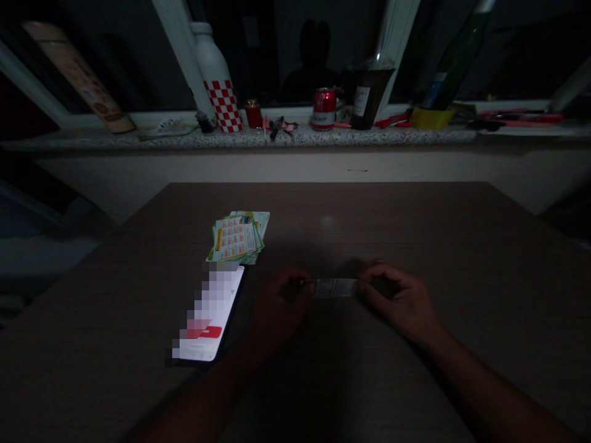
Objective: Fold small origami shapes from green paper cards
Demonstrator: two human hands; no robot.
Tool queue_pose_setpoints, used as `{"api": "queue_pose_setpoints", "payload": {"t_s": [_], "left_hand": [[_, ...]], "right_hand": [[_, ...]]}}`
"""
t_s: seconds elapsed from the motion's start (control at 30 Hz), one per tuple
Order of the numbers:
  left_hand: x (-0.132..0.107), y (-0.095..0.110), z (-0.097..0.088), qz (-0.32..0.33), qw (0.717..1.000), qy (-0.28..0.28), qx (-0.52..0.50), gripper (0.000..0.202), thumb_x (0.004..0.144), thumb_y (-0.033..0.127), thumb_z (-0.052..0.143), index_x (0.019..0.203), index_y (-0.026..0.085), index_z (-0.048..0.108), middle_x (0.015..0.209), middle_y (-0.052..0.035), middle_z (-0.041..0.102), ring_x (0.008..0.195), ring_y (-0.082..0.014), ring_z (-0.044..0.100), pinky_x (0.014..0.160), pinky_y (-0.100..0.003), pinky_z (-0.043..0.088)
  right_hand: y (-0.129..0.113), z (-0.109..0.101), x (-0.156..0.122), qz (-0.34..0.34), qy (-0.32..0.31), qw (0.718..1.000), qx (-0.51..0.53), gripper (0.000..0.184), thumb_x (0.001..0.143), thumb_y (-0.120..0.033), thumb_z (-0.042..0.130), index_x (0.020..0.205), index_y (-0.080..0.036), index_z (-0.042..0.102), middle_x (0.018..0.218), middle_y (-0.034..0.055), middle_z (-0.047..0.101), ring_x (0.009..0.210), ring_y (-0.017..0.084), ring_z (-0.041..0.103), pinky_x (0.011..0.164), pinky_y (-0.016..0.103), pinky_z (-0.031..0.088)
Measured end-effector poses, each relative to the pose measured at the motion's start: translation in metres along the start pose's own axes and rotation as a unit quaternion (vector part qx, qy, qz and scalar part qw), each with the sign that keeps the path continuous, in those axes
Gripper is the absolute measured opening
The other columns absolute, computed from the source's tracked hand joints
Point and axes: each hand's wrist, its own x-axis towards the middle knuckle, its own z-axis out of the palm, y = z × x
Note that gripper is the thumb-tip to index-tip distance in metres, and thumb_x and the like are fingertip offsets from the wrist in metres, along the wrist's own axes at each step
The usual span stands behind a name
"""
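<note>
Between my two hands is a small printed paper card [335,287], pale with dim print I cannot read. My left hand [282,301] pinches its left end between thumb and fingers. At the right end, my right hand [397,295] pinches it the same way. The card sits low over the table in shadow, and I cannot tell whether it touches the surface. To the left lies a lit smartphone [221,314], its screen partly blurred out. Just beyond the phone is a loose stack of green printed cards [235,237] with orange number blocks.
The brown table [369,209] ends at a wall below a stone windowsill [295,136]. Along the sill stand a red-checked white bottle [219,92], a small red jar [253,114], a red can [324,109], a dark plastic cup [367,98] and a green bottle [457,61].
</note>
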Motion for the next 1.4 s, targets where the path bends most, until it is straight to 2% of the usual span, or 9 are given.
{"api": "queue_pose_setpoints", "payload": {"t_s": [0.2, 0.37, 0.6, 0.9, 1.4], "left_hand": [[-0.004, -0.003, 0.004, 0.156, 0.985, -0.007, 0.071, 0.005, 0.080, 0.016, 0.059, 0.082, 0.020, 0.061, 0.085, -0.0024, 0.065, 0.083, -0.0177, 0.061, 0.075, -0.032, 0.049], [-0.004, -0.003, 0.009, 0.227, 0.972, -0.043, 0.050, 0.006, 0.080, 0.014, 0.059, 0.083, 0.020, 0.060, 0.084, -0.0037, 0.065, 0.081, -0.0174, 0.061, 0.075, -0.033, 0.050], [-0.004, -0.005, 0.012, 0.246, 0.966, -0.067, 0.050, 0.006, 0.080, 0.013, 0.058, 0.083, 0.019, 0.060, 0.084, -0.0055, 0.066, 0.081, -0.0188, 0.060, 0.075, -0.035, 0.049], [-0.002, -0.003, 0.018, 0.321, 0.940, -0.081, 0.086, 0.007, 0.076, 0.013, 0.057, 0.080, 0.019, 0.059, 0.084, -0.0045, 0.065, 0.082, -0.0181, 0.058, 0.076, -0.034, 0.046], [-0.002, 0.003, 0.009, 0.293, 0.942, -0.115, 0.112, 0.005, 0.085, 0.017, 0.055, 0.088, 0.017, 0.058, 0.089, -0.0048, 0.064, 0.087, -0.0180, 0.057, 0.082, -0.035, 0.043]], "right_hand": [[-0.007, 0.001, 0.001, -0.104, -0.024, 0.992, -0.060, 0.012, 0.077, -0.009, 0.063, 0.083, -0.019, 0.061, 0.084, 0.0047, 0.062, 0.080, 0.018, 0.060, 0.070, 0.032, 0.047], [-0.011, 0.007, 0.000, -0.180, -0.055, 0.978, -0.088, 0.019, 0.071, -0.004, 0.062, 0.083, -0.019, 0.058, 0.077, 0.0038, 0.061, 0.074, 0.018, 0.057, 0.068, 0.034, 0.047], [-0.010, 0.008, 0.000, -0.213, -0.068, 0.964, -0.144, 0.018, 0.067, -0.006, 0.061, 0.078, -0.019, 0.056, 0.074, 0.0032, 0.060, 0.070, 0.018, 0.054, 0.065, 0.034, 0.044], [-0.010, 0.015, 0.000, -0.242, -0.090, 0.946, -0.195, 0.008, 0.071, -0.014, 0.059, 0.075, -0.020, 0.054, 0.070, 0.0018, 0.058, 0.068, 0.017, 0.052, 0.064, 0.032, 0.042], [-0.010, 0.002, 0.002, -0.236, -0.097, 0.952, -0.168, 0.015, 0.068, -0.008, 0.060, 0.076, -0.020, 0.054, 0.066, 0.0009, 0.057, 0.064, 0.017, 0.050, 0.061, 0.033, 0.041]]}}
